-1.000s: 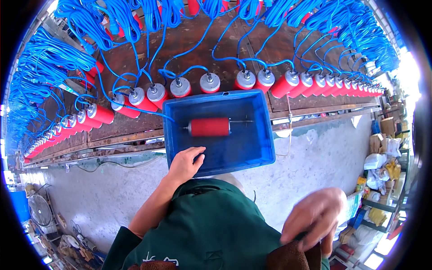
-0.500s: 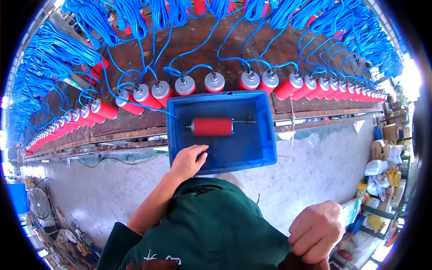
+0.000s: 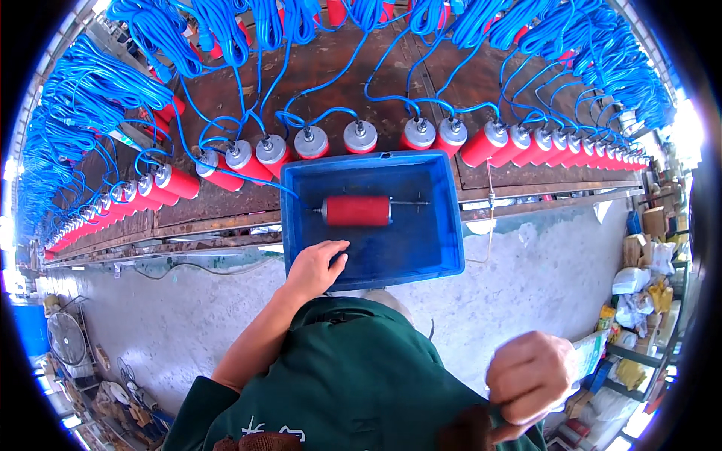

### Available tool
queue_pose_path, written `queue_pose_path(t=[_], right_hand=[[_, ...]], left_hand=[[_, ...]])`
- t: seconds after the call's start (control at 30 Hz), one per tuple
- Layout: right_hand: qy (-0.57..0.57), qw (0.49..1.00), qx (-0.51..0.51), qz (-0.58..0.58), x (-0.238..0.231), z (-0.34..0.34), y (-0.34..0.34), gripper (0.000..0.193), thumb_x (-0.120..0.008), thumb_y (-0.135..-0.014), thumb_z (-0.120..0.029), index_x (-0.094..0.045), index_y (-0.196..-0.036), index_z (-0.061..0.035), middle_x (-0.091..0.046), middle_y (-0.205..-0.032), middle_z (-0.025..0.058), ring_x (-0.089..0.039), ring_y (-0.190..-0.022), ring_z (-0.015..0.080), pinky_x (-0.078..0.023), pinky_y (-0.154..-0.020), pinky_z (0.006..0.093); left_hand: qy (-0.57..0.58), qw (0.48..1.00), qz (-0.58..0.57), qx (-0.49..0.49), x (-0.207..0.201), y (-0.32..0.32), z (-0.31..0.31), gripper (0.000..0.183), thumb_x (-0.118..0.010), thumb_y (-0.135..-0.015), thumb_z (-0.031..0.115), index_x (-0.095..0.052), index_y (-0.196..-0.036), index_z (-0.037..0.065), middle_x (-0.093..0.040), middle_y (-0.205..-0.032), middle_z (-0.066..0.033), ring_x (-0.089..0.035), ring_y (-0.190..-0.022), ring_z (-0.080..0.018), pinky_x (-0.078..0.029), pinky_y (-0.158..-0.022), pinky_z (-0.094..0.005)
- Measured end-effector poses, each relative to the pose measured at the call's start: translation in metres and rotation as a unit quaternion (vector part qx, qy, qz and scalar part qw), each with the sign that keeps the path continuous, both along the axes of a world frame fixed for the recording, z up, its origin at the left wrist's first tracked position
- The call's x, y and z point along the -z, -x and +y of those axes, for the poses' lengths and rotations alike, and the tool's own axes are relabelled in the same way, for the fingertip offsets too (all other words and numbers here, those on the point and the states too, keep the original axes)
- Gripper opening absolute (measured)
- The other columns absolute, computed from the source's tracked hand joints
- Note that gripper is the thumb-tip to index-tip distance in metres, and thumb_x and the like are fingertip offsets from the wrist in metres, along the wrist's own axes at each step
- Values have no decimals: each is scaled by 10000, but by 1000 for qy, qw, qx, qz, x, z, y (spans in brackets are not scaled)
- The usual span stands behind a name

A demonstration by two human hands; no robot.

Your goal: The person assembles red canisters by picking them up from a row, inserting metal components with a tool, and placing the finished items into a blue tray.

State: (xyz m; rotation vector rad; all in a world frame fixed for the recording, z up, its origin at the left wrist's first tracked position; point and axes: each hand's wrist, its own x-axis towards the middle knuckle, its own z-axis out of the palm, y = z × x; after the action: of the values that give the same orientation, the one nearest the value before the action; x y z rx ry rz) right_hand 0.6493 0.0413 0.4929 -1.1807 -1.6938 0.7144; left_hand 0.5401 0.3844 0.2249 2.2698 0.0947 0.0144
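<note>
A red cylinder (image 3: 359, 211) with metal end fittings lies on its side in a blue plastic tub (image 3: 376, 279). A thin rod sticks out of its right end, and a blue cable leads away from its left end over the rim. My left hand (image 3: 320, 267) hovers at the tub's near left side, thumb and fingers apart, holding nothing and clear of the cylinder. My right hand (image 3: 530, 376) is closed in a fist at the lower right, in front of my green top (image 3: 361, 361). Whatever its fingers hold, if anything, is hidden; a blurred dark brown patch (image 3: 466, 430) shows beside it.
Behind the tub, a brown worktable (image 3: 331, 83) carries a long row of similar red cylinders (image 3: 360, 137) with grey caps. Blue cables run from them to coiled bundles (image 3: 158, 37). A fan (image 3: 66, 338) stands at the left; shelving with bags (image 3: 639, 323) is at the right.
My right hand has shifted slightly and its grip has turned, with some blur. My left hand has stayed almost still, and the red cylinder lies as before in the tub.
</note>
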Motion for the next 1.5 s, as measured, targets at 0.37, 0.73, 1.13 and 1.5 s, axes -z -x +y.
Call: queue_pose_path(t=[0.37,0.73,1.13,1.5], right_hand=[[33,970,-241,-22,-27,64,22,426,-616,-1010,-434,-615,-732,-112,-586,-650,73,-616,-616,277,-470,-546,406],[-65,995,12,-68,0,51,50,415,-735,-939,-347,-597,-642,-92,-544,-721,72,-572,-682,261,-446,-587,393],[110,890,440,46,72,-3,41,232,-790,-921,15,-660,-1110,-23,-734,-902,105,-751,-709,214,-587,-612,320],[207,673,678,214,192,-60,77,175,-696,-1020,-52,-654,-1177,12,-706,-830,77,-677,-764,125,-528,-678,279]], left_hand=[[-20,1000,-12,17,3,-6,6,293,-708,-995,170,-752,-1243,20,-775,-1187,-179,-745,-1056,-383,-603,-904,-437],[-38,999,10,36,-11,-28,3,298,-712,-989,171,-750,-1239,13,-774,-1206,-178,-745,-1077,-375,-601,-936,-441],[-315,930,65,179,28,-122,-6,742,-865,-821,205,-560,-1476,39,-606,-1441,-174,-606,-1312,-387,-541,-1095,-484],[-386,882,131,237,42,-149,-8,1013,-935,-777,257,-392,-1619,111,-579,-1465,-219,-602,-1343,-424,-517,-1089,-593]])
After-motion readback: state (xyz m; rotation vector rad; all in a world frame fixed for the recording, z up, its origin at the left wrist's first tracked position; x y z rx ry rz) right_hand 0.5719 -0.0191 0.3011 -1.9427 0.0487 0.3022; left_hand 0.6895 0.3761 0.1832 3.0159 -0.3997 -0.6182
